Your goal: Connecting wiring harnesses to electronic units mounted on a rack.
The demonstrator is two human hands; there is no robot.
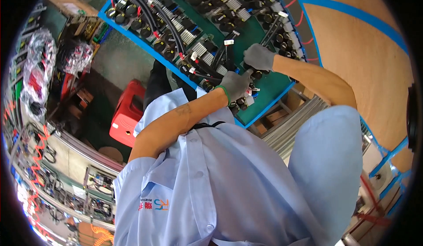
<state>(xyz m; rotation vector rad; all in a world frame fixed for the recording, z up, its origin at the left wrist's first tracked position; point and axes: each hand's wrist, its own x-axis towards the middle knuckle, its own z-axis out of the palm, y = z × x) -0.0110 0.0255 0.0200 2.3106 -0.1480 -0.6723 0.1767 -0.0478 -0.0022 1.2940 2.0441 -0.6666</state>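
Both my hands wear grey gloves and are close together over the green-topped bench (269, 97). My left hand (237, 85) is closed, its fingertips pinched at the edge of a small circuit board (246, 99) with black round parts; what they hold is too small to make out. Just beyond and to the right, my right hand (259, 57) is curled shut with its fingertips turned down and hidden. Thick black cables (207, 68) with white tags lie beside my left hand. A silver finned heat sink (200, 50) stands on a board to the left.
Rows of similar circuit boards (229, 8) cover the far part of the bench, which has a blue edge (145, 43). A wooden panel (352, 39) with blue tape lies at right. A red plastic case (128, 114) is on the floor at left, near plastic-wrapped parts (37, 70).
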